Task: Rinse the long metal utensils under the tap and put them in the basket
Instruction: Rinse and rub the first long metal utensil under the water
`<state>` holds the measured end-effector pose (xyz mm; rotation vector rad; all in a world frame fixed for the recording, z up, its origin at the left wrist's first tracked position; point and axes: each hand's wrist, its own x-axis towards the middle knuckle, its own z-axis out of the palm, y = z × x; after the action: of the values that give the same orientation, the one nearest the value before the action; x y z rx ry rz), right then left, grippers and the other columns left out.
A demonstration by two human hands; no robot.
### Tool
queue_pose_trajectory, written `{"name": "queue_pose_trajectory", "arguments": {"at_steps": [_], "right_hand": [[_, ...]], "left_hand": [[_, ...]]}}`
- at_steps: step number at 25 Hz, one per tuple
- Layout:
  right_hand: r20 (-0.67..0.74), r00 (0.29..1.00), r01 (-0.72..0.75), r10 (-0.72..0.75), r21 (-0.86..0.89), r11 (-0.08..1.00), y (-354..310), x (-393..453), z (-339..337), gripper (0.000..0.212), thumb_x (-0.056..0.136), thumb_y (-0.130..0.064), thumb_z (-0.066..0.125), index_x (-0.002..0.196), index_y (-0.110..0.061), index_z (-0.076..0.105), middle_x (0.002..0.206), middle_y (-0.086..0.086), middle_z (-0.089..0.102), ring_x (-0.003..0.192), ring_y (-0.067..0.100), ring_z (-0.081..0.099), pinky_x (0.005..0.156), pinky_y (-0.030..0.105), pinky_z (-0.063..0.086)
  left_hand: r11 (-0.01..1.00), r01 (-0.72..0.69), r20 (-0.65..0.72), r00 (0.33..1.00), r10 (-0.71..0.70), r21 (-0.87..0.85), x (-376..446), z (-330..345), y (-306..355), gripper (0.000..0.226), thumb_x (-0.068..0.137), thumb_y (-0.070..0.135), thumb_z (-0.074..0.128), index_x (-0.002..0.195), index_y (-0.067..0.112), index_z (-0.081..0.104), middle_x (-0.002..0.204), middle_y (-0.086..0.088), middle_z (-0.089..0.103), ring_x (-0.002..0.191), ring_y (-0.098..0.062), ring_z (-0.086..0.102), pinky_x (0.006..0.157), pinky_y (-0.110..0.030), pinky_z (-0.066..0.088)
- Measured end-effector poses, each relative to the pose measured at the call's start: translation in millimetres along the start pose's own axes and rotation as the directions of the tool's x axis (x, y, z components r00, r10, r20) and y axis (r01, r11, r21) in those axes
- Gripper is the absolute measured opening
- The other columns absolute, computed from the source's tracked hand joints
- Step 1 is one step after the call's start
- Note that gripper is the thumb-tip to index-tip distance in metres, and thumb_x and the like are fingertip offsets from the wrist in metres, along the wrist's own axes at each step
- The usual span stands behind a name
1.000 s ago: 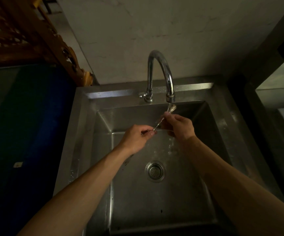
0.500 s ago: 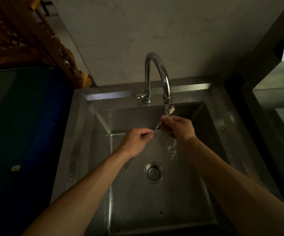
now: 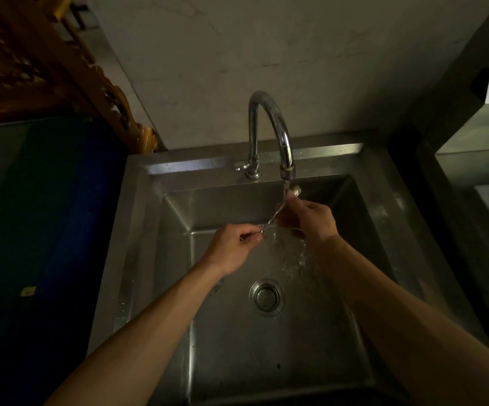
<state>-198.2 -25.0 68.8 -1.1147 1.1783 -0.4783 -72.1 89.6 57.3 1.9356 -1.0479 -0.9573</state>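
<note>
You hold one long metal utensil over the steel sink, slanting from lower left up to upper right, with its upper end just below the spout of the tap and inside the stream of water. Your left hand pinches the lower end of the handle between thumb and fingertips, so that grip is clenched on the utensil. Your right hand is curled round the shaft higher up, its fingers closed on the metal near the wet end, so that grip grasps the same utensil too. The middle of the shaft shows as a thin bright line between your two hands; what kind of head it has you cannot tell, since the water and the dim light blur it. The water runs down past your right hand and splashes on the sink floor beyond the round drain strainer, which lies nearer to you, between your forearms. The tap's small lever sits at the foot of the gooseneck on the back ledge of the sink. To the left of the sink stands a dark blue surface, and above it a carved wooden frame leans against the pale wall.
</note>
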Motion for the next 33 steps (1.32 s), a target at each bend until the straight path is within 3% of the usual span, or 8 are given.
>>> {"name": "queue_pose_trajectory", "arguments": {"at_steps": [7,14,18,21,24,28,33], "right_hand": [[0.030,1.000,0.000,0.001,-0.027,1.000,0,0,-1,0.023,0.089,-0.037,0.065,0.091,-0.014,0.071,0.077,-0.003,0.074,0.076,0.015,0.071,0.068,0.029,0.050],[0.040,0.999,0.000,0.002,-0.053,0.999,-1,-1,-2,0.027,0.089,-0.041,0.063,0.091,-0.015,0.071,0.074,-0.006,0.075,0.069,0.006,0.072,0.070,0.029,0.050],[0.078,0.997,0.007,-0.002,-0.073,0.997,-1,-3,-3,0.023,0.089,-0.036,0.065,0.094,-0.015,0.071,0.078,-0.005,0.076,0.070,0.005,0.072,0.068,0.029,0.048],[0.059,0.998,-0.015,0.017,-0.030,0.999,-3,-4,-3,0.034,0.092,-0.044,0.057,0.096,-0.013,0.070,0.083,-0.001,0.076,0.075,0.009,0.073,0.068,0.029,0.048],[0.105,0.994,0.011,-0.006,-0.044,0.999,-5,-5,-2,0.019,0.090,-0.035,0.063,0.090,-0.017,0.070,0.076,-0.005,0.076,0.073,0.009,0.072,0.069,0.030,0.048],[0.092,0.995,0.024,-0.022,-0.027,0.999,-6,-5,-1,0.017,0.092,-0.034,0.061,0.087,-0.019,0.068,0.073,-0.007,0.072,0.067,0.004,0.069,0.069,0.031,0.049],[0.086,0.996,0.030,-0.029,-0.008,1.000,-4,-6,-2,0.015,0.092,-0.033,0.062,0.088,-0.019,0.068,0.077,-0.005,0.072,0.074,0.011,0.069,0.069,0.029,0.048]], "left_hand": [[0.999,-0.021,0.005,1.000,0.021,0.039,0,-2,-2,0.015,0.088,0.024,0.062,0.095,0.016,0.073,0.089,-0.015,0.071,0.075,-0.009,0.054,0.071,-0.027,0.042],[0.998,0.003,0.004,1.000,-0.003,0.068,0,-2,-9,0.012,0.088,0.025,0.063,0.094,0.023,0.073,0.067,0.020,0.061,0.057,0.013,0.048,0.058,-0.006,0.036],[0.997,-0.015,0.005,1.000,0.014,0.081,-2,-4,-11,0.012,0.088,0.022,0.062,0.091,0.018,0.073,0.072,0.006,0.063,0.063,0.000,0.047,0.063,-0.020,0.038],[0.996,-0.013,0.015,1.000,0.012,0.086,-6,-6,-9,0.014,0.089,0.022,0.061,0.093,0.015,0.073,0.072,0.000,0.062,0.063,-0.002,0.046,0.064,-0.023,0.037],[0.999,0.009,0.001,1.000,-0.009,0.053,-7,-7,-10,0.014,0.089,0.023,0.061,0.094,0.018,0.073,0.083,-0.009,0.071,0.069,-0.005,0.051,0.068,-0.024,0.041],[0.999,-0.001,-0.013,1.000,0.002,0.047,-7,-8,-11,0.013,0.088,0.022,0.062,0.094,0.017,0.073,0.080,-0.005,0.071,0.069,-0.006,0.052,0.069,-0.025,0.042],[1.000,-0.002,-0.018,1.000,0.003,0.031,-4,-8,-13,0.011,0.087,0.021,0.064,0.092,0.020,0.074,0.071,0.009,0.065,0.065,-0.002,0.051,0.069,-0.026,0.043]]}}
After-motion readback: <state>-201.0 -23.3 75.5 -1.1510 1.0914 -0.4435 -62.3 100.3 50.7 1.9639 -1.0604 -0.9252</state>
